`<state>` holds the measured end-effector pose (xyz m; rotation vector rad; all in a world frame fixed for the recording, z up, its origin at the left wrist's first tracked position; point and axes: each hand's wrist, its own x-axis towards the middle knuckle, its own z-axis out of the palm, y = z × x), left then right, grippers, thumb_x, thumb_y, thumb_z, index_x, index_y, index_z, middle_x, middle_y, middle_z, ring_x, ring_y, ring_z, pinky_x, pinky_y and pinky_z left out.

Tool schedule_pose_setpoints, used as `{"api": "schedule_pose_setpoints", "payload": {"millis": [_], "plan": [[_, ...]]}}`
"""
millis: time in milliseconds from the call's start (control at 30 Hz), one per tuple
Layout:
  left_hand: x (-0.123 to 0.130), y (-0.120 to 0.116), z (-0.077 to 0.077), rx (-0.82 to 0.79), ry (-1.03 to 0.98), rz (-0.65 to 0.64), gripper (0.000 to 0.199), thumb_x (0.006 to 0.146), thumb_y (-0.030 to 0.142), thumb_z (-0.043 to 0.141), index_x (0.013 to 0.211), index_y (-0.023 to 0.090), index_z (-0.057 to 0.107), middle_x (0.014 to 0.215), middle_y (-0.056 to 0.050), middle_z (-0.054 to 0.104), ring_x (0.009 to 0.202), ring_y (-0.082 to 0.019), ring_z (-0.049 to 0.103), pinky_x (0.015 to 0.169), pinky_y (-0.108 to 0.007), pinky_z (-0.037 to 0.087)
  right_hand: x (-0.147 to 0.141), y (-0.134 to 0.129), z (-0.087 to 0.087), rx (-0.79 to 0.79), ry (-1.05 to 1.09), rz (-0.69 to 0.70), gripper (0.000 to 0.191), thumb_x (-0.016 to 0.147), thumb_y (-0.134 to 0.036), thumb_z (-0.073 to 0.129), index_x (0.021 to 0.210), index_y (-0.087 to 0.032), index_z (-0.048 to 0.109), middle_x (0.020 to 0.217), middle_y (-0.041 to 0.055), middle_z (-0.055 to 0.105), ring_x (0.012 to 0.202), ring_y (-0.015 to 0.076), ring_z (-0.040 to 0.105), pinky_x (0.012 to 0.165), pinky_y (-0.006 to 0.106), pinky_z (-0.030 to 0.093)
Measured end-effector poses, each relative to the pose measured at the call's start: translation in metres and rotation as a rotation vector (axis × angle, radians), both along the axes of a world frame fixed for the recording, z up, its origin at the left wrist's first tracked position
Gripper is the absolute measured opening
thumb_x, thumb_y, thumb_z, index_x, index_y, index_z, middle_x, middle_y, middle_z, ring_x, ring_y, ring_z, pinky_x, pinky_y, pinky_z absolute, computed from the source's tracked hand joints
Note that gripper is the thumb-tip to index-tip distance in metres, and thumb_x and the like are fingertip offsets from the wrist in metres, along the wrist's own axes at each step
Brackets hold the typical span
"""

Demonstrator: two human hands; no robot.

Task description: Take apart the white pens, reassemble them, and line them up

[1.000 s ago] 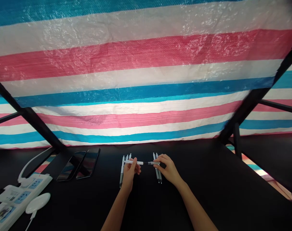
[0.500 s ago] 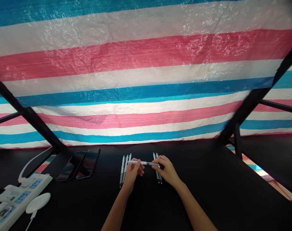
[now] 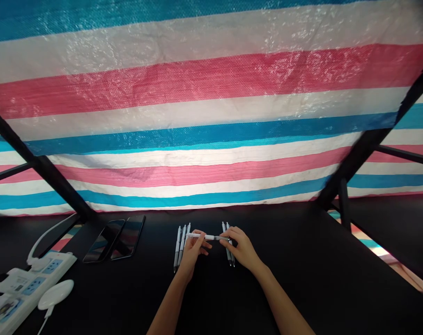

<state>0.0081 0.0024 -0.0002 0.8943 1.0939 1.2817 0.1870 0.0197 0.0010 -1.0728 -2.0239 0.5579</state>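
A white pen with a grey grip (image 3: 209, 237) lies level between my two hands. My left hand (image 3: 194, 251) pinches its white barrel between thumb and fingers. The fingertips of my right hand (image 3: 241, 246) close on its grey tip end. Several white and grey pens (image 3: 177, 246) lie side by side on the black table, just left of my left hand and partly behind it. Two more such pens (image 3: 228, 255) lie beside and partly under my right hand's fingers.
Two dark phones (image 3: 104, 241) lie at the left. A white power strip (image 3: 32, 284) with plugs and a round white charger (image 3: 56, 294) is at the lower left. Black frame bars (image 3: 358, 158) and a striped sheet (image 3: 211, 102) stand behind the black table (image 3: 302, 260).
Both hands keep their hold on the pen. The left hand and the pen have shifted very slightly; little else differs.
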Motion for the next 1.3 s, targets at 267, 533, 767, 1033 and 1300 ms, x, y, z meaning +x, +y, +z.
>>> {"api": "schedule_pose_setpoints", "payload": {"millis": [267,533,767,1033,1300], "plan": [[-0.0006,-0.0015,0.0018,0.010,0.005,-0.042,0.041,0.067,0.051,0.065,0.086,0.015,0.059,0.061,-0.001,0.061,0.059,-0.014,0.062,0.049,-0.020,0.045,-0.0024,-0.0002,0.0002,-0.029,-0.046,0.003,0.033,0.093,-0.037,0.040,0.072,-0.020,0.059,0.073,0.0027,0.057,0.073,0.0172,0.052,0.068,0.030,0.041],[-0.0043,0.0023,-0.0005,-0.036,-0.095,0.074,0.044,0.060,0.050,0.071,0.085,0.014,0.060,0.069,-0.003,0.063,0.059,-0.013,0.062,0.046,-0.020,0.043,0.0006,0.0013,-0.0033,-0.075,0.028,-0.027,0.021,0.087,-0.037,0.051,0.100,-0.021,0.057,0.084,0.0038,0.059,0.078,0.0183,0.056,0.070,0.030,0.044],[-0.0074,0.0036,-0.0026,-0.047,-0.110,0.071,0.046,0.061,0.051,0.070,0.088,0.014,0.061,0.069,-0.003,0.064,0.061,-0.014,0.063,0.048,-0.020,0.044,0.0015,0.0038,-0.0058,-0.036,0.025,-0.043,0.015,0.090,-0.031,0.045,0.087,-0.021,0.056,0.078,0.0017,0.058,0.073,0.0163,0.055,0.069,0.028,0.043],[-0.0072,0.0041,-0.0040,-0.046,-0.109,0.063,0.045,0.062,0.050,0.070,0.088,0.014,0.061,0.070,-0.004,0.064,0.060,-0.015,0.063,0.047,-0.021,0.043,0.0023,0.0033,-0.0049,-0.049,0.002,-0.054,0.024,0.092,-0.034,0.040,0.085,-0.020,0.058,0.078,0.0031,0.058,0.073,0.0168,0.055,0.068,0.029,0.043],[-0.0085,0.0045,-0.0065,-0.046,-0.119,0.066,0.043,0.065,0.050,0.068,0.089,0.015,0.061,0.071,-0.003,0.064,0.061,-0.014,0.062,0.048,-0.020,0.043,0.0016,0.0033,-0.0033,-0.050,-0.011,-0.018,0.027,0.092,-0.034,0.040,0.075,-0.020,0.056,0.074,0.0018,0.056,0.071,0.0158,0.054,0.066,0.027,0.042]]}}
